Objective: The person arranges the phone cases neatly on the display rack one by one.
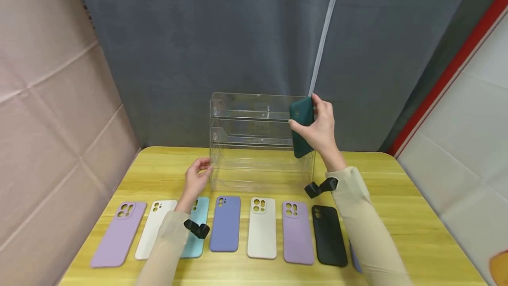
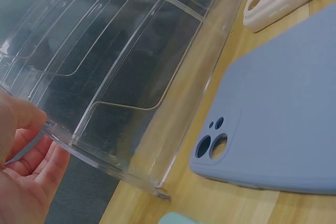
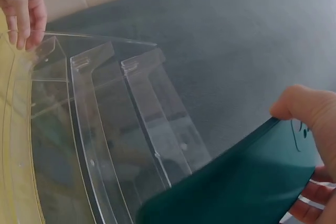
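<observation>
My right hand grips a dark green phone case by its edges, thumb on one side and fingers on the other. The case is held upright in front of the right end of a clear plastic tiered rack. In the right wrist view the green case slants close over the rack's shelves. My left hand holds the rack's left side panel. Seen from the left wrist, the thumb and fingers pinch that panel's edge.
A row of phone cases lies along the table's front: lilac, white, light blue, periwinkle, cream, another lilac and black. One blue case is mostly hidden under the right sleeve. A grey curtain hangs behind.
</observation>
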`<state>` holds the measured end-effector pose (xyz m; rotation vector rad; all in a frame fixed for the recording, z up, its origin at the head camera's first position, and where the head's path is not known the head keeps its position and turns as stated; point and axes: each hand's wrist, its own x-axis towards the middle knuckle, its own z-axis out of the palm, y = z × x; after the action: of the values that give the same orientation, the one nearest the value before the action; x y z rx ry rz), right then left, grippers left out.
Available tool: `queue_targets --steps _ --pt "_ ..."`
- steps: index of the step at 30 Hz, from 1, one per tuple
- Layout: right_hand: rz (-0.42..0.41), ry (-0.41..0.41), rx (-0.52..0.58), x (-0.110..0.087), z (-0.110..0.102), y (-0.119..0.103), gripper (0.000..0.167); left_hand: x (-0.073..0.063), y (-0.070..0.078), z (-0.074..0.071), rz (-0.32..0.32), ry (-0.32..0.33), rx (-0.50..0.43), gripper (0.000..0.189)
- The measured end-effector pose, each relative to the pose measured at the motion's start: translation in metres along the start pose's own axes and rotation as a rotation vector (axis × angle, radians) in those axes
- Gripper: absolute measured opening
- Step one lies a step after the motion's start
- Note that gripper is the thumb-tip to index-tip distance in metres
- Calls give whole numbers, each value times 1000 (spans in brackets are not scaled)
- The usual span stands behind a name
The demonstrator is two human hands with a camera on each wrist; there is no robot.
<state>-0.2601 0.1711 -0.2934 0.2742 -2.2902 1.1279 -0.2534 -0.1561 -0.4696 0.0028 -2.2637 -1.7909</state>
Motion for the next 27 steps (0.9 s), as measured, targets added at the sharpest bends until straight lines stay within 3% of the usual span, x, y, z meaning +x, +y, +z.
queue_targets --steps 13,18,27 --pt "17 13 54 39 35 -33 83 -4 0 6 45 20 8 26" --pt "73 59 110 55 53 -47 81 -3 -1 8 70 50 50 27" --pt "159 80 167 78 84 -73 82 -3 2 12 53 63 76 25"
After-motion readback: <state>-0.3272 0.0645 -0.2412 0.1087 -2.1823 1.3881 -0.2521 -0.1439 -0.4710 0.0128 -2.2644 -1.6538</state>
